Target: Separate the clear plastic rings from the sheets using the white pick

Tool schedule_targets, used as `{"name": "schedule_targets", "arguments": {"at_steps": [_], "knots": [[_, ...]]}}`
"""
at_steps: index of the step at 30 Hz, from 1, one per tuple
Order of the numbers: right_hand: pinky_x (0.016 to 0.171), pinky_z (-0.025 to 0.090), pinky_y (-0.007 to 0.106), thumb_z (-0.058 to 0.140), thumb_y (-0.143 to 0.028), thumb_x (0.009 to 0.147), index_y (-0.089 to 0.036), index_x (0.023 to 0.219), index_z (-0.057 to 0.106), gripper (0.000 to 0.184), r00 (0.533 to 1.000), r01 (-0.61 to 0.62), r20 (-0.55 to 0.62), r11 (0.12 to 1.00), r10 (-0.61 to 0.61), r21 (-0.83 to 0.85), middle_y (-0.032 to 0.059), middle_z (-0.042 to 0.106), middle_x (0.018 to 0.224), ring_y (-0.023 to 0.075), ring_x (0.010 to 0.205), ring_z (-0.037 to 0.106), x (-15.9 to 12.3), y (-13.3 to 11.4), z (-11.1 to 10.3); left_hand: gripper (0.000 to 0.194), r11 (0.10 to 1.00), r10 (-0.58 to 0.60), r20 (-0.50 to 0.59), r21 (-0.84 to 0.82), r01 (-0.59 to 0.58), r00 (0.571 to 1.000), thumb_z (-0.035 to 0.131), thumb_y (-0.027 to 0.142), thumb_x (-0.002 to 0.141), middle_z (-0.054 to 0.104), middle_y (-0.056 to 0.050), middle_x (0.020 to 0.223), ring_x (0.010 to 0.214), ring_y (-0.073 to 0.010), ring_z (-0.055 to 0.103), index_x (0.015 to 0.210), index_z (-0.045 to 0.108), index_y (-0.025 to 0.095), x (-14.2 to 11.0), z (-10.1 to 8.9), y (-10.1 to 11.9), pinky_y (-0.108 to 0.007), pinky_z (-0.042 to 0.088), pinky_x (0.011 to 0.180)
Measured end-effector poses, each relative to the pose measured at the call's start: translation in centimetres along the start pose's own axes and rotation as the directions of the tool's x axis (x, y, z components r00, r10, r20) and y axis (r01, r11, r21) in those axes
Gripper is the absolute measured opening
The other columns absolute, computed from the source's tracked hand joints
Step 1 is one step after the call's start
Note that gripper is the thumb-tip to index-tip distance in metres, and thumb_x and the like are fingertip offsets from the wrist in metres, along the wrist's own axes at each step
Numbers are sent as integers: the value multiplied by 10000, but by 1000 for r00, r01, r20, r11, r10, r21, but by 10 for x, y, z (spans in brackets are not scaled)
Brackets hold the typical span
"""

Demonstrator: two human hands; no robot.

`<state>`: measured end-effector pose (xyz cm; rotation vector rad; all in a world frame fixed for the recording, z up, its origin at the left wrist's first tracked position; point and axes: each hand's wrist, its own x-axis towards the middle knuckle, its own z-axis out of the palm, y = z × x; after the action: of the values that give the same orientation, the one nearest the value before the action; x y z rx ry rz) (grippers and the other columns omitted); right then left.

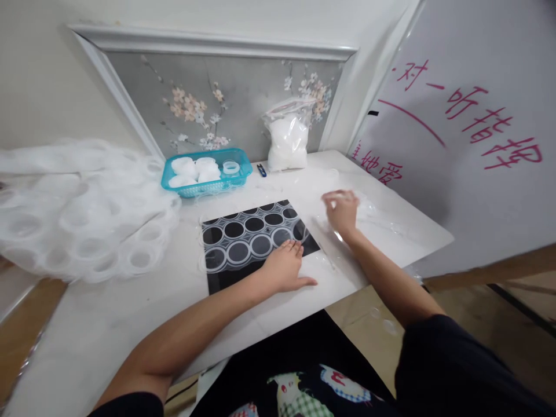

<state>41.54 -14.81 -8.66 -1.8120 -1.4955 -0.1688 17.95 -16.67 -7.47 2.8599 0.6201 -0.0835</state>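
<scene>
The left hand [284, 266] lies palm down on the lower right part of the black mat [221, 280], its fingers extended and the thumb pointing right, past the mat. A translucent strip of linked rings [246, 238] lies across the mat; the fingertips press on its lower row. The left forearm crosses the lower edge of the mat and hides part of it.

The right hand [343, 211] is to the right of the mat, with its fingers curled. Motion blur obscures the fingertips; whether they grip anything cannot be told. Clear, glossy material lies on the desk [113, 313] around this hand.

A large pile of white ring netting [91, 214] occupies the left side of the desk. Behind the mat, a blue basket [217, 186] contains white rounded pieces [208, 172] and stacked rings [230, 167]. Small blue snips [261, 169] lie just beside the basket, followed by a transparent bag [288, 142] of white contents, upright near the floral wall panel [243, 98]. A whiteboard [469, 214] with red writing bounds the right side.
</scene>
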Motion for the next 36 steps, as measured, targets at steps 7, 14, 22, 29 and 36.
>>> {"name": "schedule_targets", "arguments": {"at_steps": [7,14,22,29,36], "knots": [[929,476,415,515,-293,887,-197,791,699,228,979,15,186,940,-83,340,92,716,914,258,931,644,-21,-37,6,835,1000,2,-68,-10,-2,998,378,685,907,360,-247,1474,1394,-338,342,1379,470,2,-36,3,-7,-463,299,1146],[896,507,395,579,-378,869,-230,825,712,204,876,-26,418,841,-241,540,56,716,901,256,959,652,-70,-79,18,750,994,-77,-146,66,87,986,367,633,940,470,-227,1411,1346,-301,432,1341,511,15,-65,14,-17,-420,319,1142],[931,499,445,567,-389,884,-240,852,731,223,885,8,408,883,-225,469,65,725,924,282,1034,632,-69,-70,22,767,994,-73,-107,68,81,992,371,629,941,445,-224,1428,1362,-302,409,1362,483,-2,-63,13,-17,-427,314,1143],[1169,2,622,542,-157,859,-275,970,696,224,787,464,345,860,-511,213,33,726,1035,301,1332,420,-89,-80,15,934,997,-80,-80,-18,79,994,474,715,842,408,-240,1454,1379,-336,370,1398,424,-33,-63,10,-14,-424,275,1162],[1075,163,687,402,-224,929,-192,869,692,298,999,-35,-5,999,35,2,106,708,1020,318,1123,531,-6,-63,32,869,995,-93,10,19,93,996,443,655,892,325,-238,1499,1417,-313,304,1417,394,-36,-66,6,-11,-391,219,1177]]}}
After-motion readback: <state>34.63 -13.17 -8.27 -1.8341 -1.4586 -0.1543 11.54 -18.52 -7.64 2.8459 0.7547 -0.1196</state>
